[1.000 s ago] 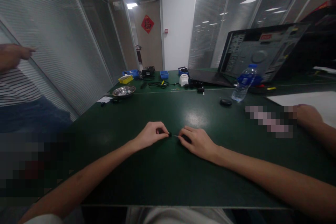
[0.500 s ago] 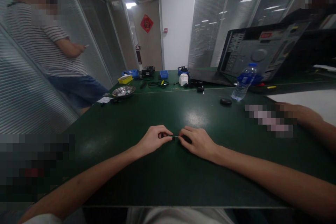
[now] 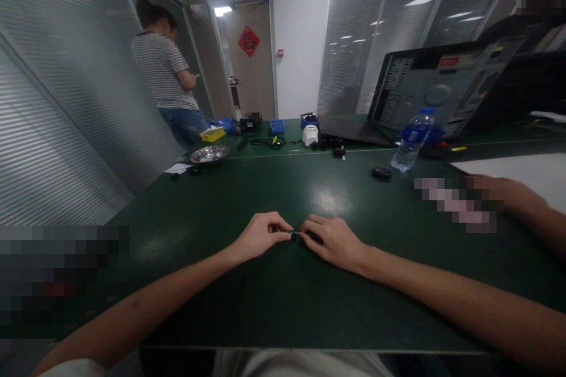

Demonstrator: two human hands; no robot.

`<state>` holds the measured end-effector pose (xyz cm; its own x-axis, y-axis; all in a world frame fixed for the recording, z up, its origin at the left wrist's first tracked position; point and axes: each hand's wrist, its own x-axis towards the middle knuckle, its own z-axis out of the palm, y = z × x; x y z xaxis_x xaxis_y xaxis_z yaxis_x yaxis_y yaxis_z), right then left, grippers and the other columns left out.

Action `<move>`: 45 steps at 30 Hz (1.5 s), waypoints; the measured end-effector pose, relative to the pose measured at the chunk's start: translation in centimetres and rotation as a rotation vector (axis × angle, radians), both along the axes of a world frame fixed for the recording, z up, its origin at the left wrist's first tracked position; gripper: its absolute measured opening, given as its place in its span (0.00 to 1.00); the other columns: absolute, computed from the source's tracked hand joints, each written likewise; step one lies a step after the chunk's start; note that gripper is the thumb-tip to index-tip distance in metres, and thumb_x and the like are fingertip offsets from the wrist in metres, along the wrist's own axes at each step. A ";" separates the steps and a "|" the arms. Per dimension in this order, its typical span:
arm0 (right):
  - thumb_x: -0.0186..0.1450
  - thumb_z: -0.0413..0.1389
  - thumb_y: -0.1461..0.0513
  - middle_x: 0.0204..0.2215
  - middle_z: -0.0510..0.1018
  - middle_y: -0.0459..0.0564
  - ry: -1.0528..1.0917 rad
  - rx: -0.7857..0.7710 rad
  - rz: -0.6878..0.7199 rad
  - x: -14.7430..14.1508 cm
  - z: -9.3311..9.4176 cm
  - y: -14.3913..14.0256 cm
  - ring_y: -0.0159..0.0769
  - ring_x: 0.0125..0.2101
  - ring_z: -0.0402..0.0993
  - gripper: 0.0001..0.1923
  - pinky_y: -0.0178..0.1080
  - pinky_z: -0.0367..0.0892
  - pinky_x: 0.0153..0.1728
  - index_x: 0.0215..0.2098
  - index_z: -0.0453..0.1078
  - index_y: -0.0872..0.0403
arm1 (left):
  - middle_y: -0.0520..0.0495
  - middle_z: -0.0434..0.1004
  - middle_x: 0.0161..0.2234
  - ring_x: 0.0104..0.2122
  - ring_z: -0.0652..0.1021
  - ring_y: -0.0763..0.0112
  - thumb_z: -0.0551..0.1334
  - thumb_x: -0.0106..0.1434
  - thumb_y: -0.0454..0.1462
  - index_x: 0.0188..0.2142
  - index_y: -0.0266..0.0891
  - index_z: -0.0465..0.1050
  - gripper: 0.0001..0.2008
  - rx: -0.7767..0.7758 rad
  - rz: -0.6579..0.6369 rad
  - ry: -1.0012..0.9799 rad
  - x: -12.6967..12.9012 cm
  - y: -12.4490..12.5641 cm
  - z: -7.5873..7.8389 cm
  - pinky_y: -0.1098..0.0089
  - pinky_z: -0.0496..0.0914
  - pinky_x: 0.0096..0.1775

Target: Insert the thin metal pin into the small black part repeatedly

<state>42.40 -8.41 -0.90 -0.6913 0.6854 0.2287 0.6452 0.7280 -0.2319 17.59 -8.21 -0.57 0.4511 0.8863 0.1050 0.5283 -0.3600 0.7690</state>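
Observation:
Just above the green tabletop (image 3: 283,294), my left hand (image 3: 262,237) pinches a small dark piece (image 3: 293,236) with some green on it, too small to name. Close by on the right, my right hand (image 3: 332,241) has its thumb and fingertips drawn together. A thin, pale sliver (image 3: 298,232) bridges the gap between the fingertips of both hands. Whether it belongs to the dark piece or is a separate part I cannot tell. Both forearms rest low over the table, and my fingers hide most of what they grip.
A metal dish (image 3: 209,155), yellow tray (image 3: 212,134), cables (image 3: 269,142) and white device (image 3: 310,135) stand along the back. On the right are a black mouse-like object (image 3: 381,172), a water bottle (image 3: 413,140), a computer case (image 3: 435,91) and another person's hand (image 3: 504,191).
Both my hands keep nearly the same place and grip. A person in a striped shirt at the left has walked farther off towards the door.

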 end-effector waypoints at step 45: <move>0.77 0.48 0.57 0.41 0.76 0.49 0.004 0.062 0.052 -0.1 -0.4 -0.1 0.33 0.34 0.73 0.13 0.34 0.60 0.31 0.48 0.72 0.52 | 0.46 0.76 0.52 0.55 0.72 0.61 0.65 0.68 0.39 0.49 0.45 0.78 0.10 0.412 -0.236 0.191 0.2 -0.7 0.3 0.57 0.65 0.58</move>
<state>42.30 -8.51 -1.32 -0.7247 0.6330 0.2722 0.6053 0.7736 -0.1875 17.81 -8.95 -0.31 0.6788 0.6605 0.3209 0.5133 -0.7393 0.4359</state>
